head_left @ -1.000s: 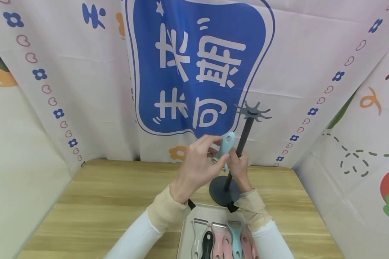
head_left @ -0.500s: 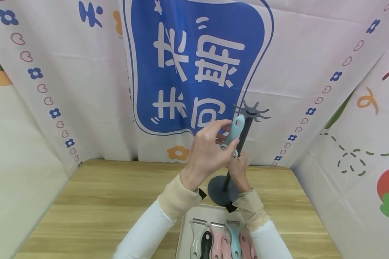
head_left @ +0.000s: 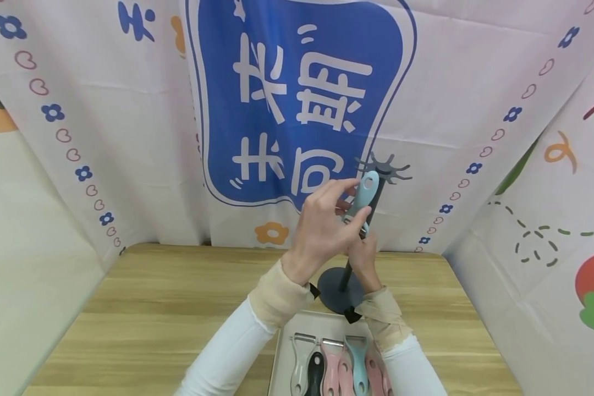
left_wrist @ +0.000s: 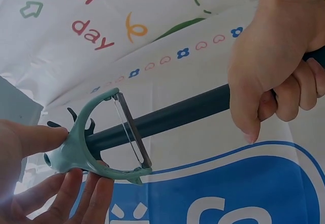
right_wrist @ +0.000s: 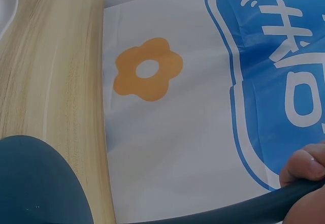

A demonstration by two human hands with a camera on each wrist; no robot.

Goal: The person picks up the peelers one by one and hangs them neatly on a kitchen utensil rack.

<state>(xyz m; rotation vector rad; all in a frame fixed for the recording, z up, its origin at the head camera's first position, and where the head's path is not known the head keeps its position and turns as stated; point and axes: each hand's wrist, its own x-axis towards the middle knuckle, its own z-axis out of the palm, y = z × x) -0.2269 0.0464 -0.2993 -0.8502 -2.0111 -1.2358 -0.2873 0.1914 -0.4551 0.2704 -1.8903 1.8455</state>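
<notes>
Between thumb and fingers my left hand (head_left: 325, 225) pinches a light blue peeler (head_left: 366, 192), its handle with the hole pointing up and its blade down. Behind it stands a dark hanging rack (head_left: 384, 167) with several curved hooks at the top; the peeler's hole end overlaps the hooks' near side in the head view. My right hand (head_left: 363, 254) grips the rack's pole (left_wrist: 177, 113) about halfway up. In the left wrist view the peeler's metal blade (left_wrist: 133, 130) crosses in front of the pole, with the hooks partly hidden behind the peeler's head.
A pale tray (head_left: 277, 357) at the near edge holds several peelers, among them a pink peeler (head_left: 333, 360) and a black-handled one. The rack's round base (head_left: 334, 291) rests on the wooden table (head_left: 188, 308) just beyond the tray. A printed cloth (head_left: 153, 137) hangs behind.
My left hand has carried the light blue peeler up and to the right, closer to the rack's hooks. My right hand keeps its hold on the pole.
</notes>
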